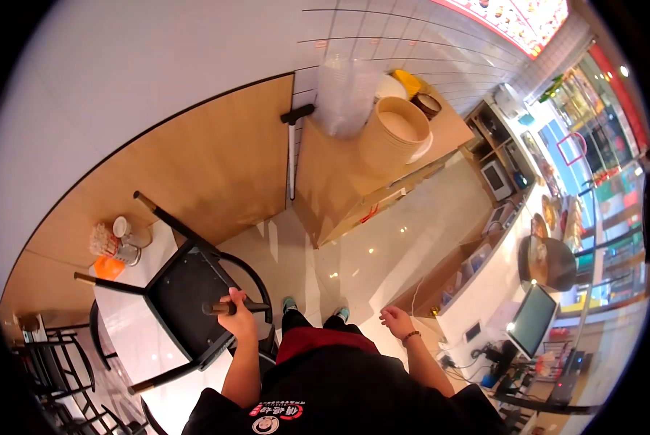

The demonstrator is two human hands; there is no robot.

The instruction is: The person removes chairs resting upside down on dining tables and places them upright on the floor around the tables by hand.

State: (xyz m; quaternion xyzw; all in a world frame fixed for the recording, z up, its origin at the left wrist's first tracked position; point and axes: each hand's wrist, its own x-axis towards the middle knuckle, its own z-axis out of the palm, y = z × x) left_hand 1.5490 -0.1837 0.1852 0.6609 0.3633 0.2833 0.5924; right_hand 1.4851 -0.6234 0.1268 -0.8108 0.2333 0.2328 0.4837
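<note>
My left hand (237, 316) is wrapped round a leg of an upturned black chair (192, 298). The chair rests upside down on a white table (115, 308), its legs with wood-coloured tips pointing outward. My right hand (396, 322) hangs in the air at the right of my body, near the counter, its fingers curled; whether it holds anything is too small to tell. On the table beyond the chair stand a container of straws or sticks (105, 240), a lidded jar (123, 228) and an orange item (109, 268).
A wooden cabinet (323, 190) ahead bears stacked round tubs (393, 133) and clear cups (343, 98). A broom-like tool (292, 148) leans beside it. At right is a counter with a monitor (532, 321) and cables. More black chairs (52, 367) stand at far left.
</note>
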